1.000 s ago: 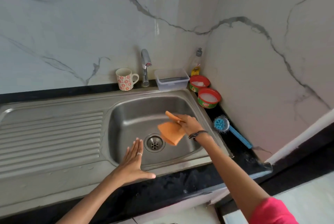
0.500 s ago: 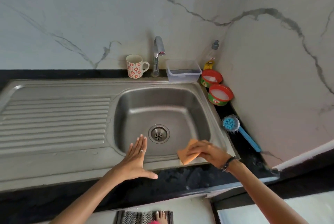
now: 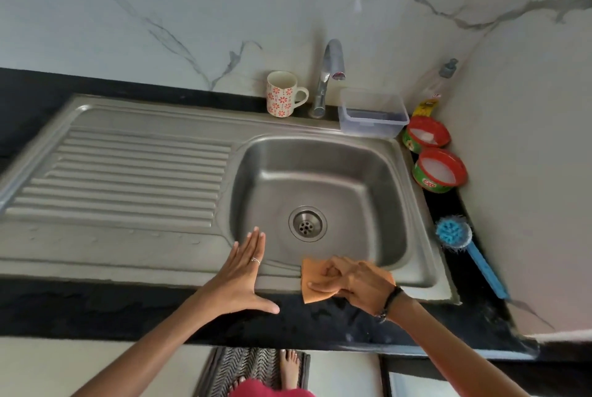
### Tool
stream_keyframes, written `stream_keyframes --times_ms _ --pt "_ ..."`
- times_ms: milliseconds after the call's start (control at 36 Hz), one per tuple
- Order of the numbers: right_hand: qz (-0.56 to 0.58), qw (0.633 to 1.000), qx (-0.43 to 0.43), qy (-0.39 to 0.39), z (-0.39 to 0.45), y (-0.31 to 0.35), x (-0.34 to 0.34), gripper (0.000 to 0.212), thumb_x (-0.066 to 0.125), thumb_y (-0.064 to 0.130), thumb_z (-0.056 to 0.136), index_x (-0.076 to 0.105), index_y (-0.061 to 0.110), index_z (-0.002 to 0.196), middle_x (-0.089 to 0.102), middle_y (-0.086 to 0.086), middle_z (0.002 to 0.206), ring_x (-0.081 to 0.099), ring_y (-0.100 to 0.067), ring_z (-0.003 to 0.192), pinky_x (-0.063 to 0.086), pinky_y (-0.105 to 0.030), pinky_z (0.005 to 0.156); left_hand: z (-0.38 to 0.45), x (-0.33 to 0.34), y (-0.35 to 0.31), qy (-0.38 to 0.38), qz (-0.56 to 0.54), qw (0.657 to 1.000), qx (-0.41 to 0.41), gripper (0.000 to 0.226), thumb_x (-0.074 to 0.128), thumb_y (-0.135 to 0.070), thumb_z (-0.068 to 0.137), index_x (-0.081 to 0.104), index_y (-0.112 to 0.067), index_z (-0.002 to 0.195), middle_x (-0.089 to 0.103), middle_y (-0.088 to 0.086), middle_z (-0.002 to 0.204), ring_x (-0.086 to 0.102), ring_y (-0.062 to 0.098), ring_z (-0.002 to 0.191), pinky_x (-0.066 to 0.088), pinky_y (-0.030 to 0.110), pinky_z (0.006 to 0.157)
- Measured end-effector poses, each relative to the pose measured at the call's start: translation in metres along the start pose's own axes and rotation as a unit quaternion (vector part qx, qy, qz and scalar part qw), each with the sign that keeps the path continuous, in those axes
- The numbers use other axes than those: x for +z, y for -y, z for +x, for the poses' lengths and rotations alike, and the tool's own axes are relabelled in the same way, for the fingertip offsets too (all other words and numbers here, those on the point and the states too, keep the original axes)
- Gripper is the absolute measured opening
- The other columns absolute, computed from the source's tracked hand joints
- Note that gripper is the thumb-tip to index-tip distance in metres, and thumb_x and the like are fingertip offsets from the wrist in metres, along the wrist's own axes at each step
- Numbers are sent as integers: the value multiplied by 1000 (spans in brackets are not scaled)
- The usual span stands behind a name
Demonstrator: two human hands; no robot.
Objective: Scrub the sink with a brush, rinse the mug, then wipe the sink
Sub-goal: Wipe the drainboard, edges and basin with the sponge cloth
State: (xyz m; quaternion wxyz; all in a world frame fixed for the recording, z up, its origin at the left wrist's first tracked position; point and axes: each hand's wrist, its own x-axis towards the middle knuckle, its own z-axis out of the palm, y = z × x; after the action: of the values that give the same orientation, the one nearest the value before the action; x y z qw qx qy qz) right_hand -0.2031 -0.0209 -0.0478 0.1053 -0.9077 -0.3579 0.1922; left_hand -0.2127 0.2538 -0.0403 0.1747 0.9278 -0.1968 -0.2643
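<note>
The steel sink (image 3: 362, 169) has a ribbed drainboard on its left and a round drain in the bowl. My right hand (image 3: 355, 284) grips an orange cloth (image 3: 312, 284) on the sink's front rim. My left hand (image 3: 240, 275) rests flat on the same rim, fingers straight and thumb spread. A white mug (image 3: 282, 94) with red flowers stands upright behind the sink, left of the tap (image 3: 328, 76). The blue scrub brush (image 3: 461, 243) lies on the black counter right of the bowl.
A clear plastic box (image 3: 373, 118) sits behind the bowl. Two red-rimmed soap tubs (image 3: 439, 171) and a dish-soap bottle (image 3: 435, 92) stand in the back right corner. Marble walls close the back and right. A mat and a bare foot show below the counter edge.
My right hand drew the orange cloth out of the bowl and onto the front rim. My left hand stayed on the rim. The view tilted downward.
</note>
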Motion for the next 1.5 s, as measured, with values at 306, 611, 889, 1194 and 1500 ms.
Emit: stream_keyframes --times_ms 306,611,889,1194,1500 --pt "24 992 -122 -7 56 36 3 72 57 6 82 32 51 132 51 -10 107 54 -31 94 52 -41 69 -31 15 18 -119 -14 989 -88 130 43 -80 56 -50 -18 124 -47 0 138 -46 6 126 -35 16 98" --pt "-14 983 -177 -48 110 86 11 77 69 7 64 45 41 129 55 -5 99 60 -23 80 49 -27 49 -73 26 47 -156 -24 968 -195 123 39 -79 61 -1 -2 148 11 21 152 -19 17 142 -13 31 112" --pt "-69 983 -151 -81 155 140 15 61 33 21 72 45 46 126 56 -3 99 61 -20 79 50 -25 53 -111 27 107 -224 -42 955 -189 121 39 -77 60 -37 -24 138 -13 9 153 -22 14 139 -20 30 110" --pt "-114 984 -136 -25 199 197 8 86 77 6 59 41 44 127 59 -7 98 64 -24 77 55 -30 50 -171 12 176 -229 -64 955 -178 123 57 -66 75 -36 -7 130 -40 2 141 -34 17 135 -20 35 112" --pt "-157 979 -126 -24 247 250 11 84 73 5 66 31 40 129 59 -11 105 63 -24 78 53 -29 50 -201 -15 229 -191 -98 951 -223 136 47 -87 59 -30 -7 138 -32 7 149 -34 13 128 -21 32 105"
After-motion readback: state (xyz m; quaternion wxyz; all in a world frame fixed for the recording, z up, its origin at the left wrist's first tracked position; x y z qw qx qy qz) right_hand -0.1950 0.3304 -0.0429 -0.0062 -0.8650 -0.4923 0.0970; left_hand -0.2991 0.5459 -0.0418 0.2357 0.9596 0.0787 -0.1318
